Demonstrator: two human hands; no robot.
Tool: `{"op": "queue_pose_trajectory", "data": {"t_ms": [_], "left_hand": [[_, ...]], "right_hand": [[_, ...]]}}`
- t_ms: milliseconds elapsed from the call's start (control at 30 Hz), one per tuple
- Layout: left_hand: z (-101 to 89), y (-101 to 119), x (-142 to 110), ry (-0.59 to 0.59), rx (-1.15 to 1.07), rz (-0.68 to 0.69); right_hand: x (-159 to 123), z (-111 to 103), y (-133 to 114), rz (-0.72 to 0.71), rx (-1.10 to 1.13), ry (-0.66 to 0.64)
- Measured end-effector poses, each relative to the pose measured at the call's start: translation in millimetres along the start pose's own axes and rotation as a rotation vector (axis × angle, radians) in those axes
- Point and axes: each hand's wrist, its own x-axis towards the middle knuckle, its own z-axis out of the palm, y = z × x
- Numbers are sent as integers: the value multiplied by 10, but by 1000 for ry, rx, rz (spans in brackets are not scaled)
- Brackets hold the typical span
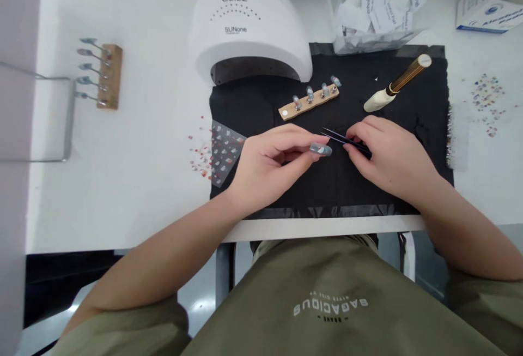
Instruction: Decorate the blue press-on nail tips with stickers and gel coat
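Observation:
Between thumb and forefinger, my left hand pinches a grey-blue false nail with a white patch on it. My right hand grips dark tweezers, whose tips point left and lie just above the nail. Behind my hands, a wooden nail stand carries several decorated false nails on small posts. A clear sheet of nail stickers lies to the left of my left hand, at the mat's edge. Past my right hand, a cream bottle with a gold cap rests on the black mat.
A white nail lamp stands at the back, with a clear box of alcohol pads to its right. Farther left is a wooden block holding several nails. Small loose flakes are scattered at right. An alcohol pad carton sits back right.

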Motion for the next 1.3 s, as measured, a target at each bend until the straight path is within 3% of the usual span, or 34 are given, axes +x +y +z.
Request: {"op": "queue_pose_trajectory", "data": {"t_ms": [133, 233, 300, 533, 933, 1300], "left_hand": [[0, 15, -4, 6, 212, 129], [-5, 35, -1, -20, 326, 225], [-8, 42, 2, -38, 349, 277], [1, 63, -23, -40, 411, 313], [1, 74, -50, -80, 460, 336], [8, 70, -53, -85, 440, 334]], "right_hand": [[-37, -58, -43, -52, 131, 221], [-94, -166, -122, -166, 274, 465], [-132, -210, -174, -265, 349, 533], [-144, -106, -194, -412, 447, 490], [-111, -114, -211, -483, 378, 429], [-117, -72, -149, -572, 301, 458]]}}
